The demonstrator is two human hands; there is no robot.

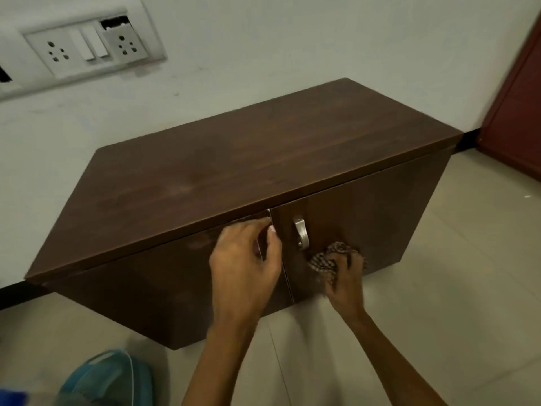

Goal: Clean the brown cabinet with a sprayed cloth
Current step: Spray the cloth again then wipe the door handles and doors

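The brown cabinet stands low on the floor against the wall, with two doors on its front. My left hand curls round the metal handle of the left door near its top edge; that handle is mostly hidden by the fingers. My right hand holds a patterned brown-and-white cloth bunched against the right door, just below its silver handle. Faint smears show on the cabinet top.
A white switch and socket panel sits on the wall at upper left. A dark red door stands at the right. A teal object lies on the tiled floor at lower left.
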